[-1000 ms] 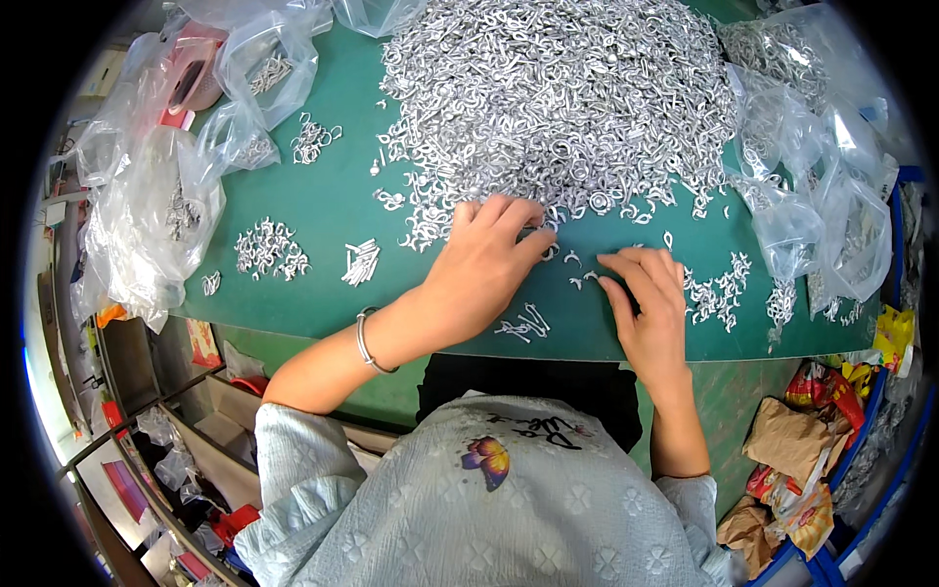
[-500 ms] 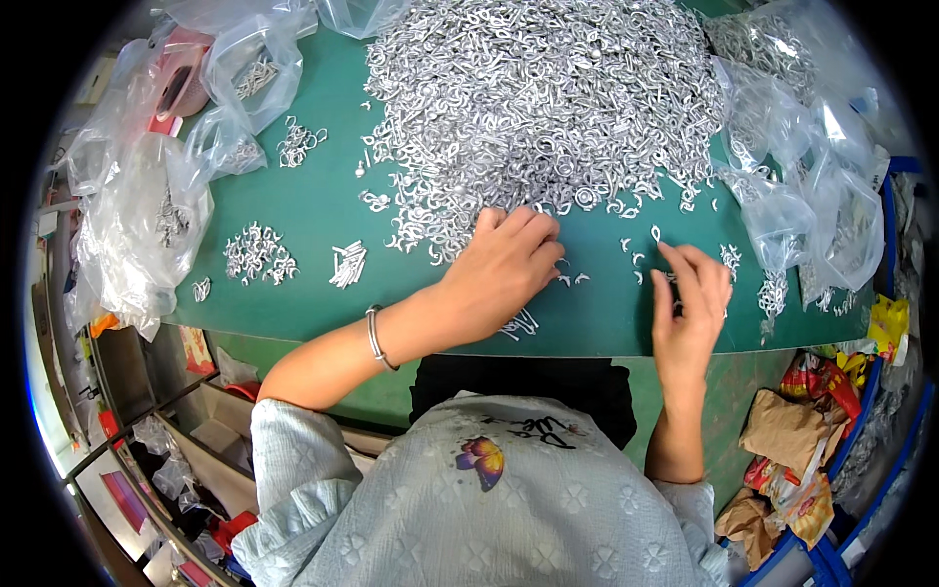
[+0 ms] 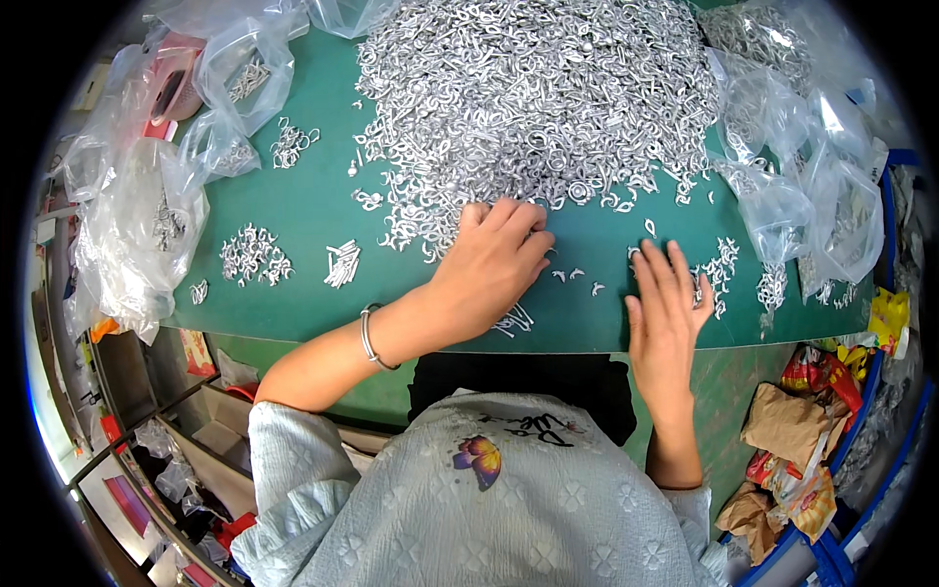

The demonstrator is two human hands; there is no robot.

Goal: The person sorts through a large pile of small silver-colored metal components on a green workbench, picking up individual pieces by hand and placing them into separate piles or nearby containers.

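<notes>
A large heap of small silver metal pieces (image 3: 538, 108), many hooked or ring-shaped, covers the far middle of the green tabletop. At its near edge my left hand (image 3: 492, 262) is closed, fingers curled down at the loose pieces; what they hold is hidden. My right hand (image 3: 665, 308) lies low over the table, palm down and fingers stretched out, touching small curved pieces at its fingertips. Just beyond them lies a single loop-shaped piece (image 3: 649, 228). A small pile of curved pieces (image 3: 722, 262) is at that hand's right. Between the hands lie a few curved bits (image 3: 577, 273).
At the left are sorted piles: curved pieces (image 3: 254, 256), straight bars (image 3: 342, 263) and larger rings (image 3: 291, 143). Clear plastic bags (image 3: 142, 235) stand at the left edge, and more part-filled bags (image 3: 773, 210) at the right. Thin rods (image 3: 515, 319) lie by the table's front edge.
My right hand has shifted slightly left, and its raised, bent fingers are now lowered and stretched flat over small pieces. My left hand stays curled at the heap's edge.
</notes>
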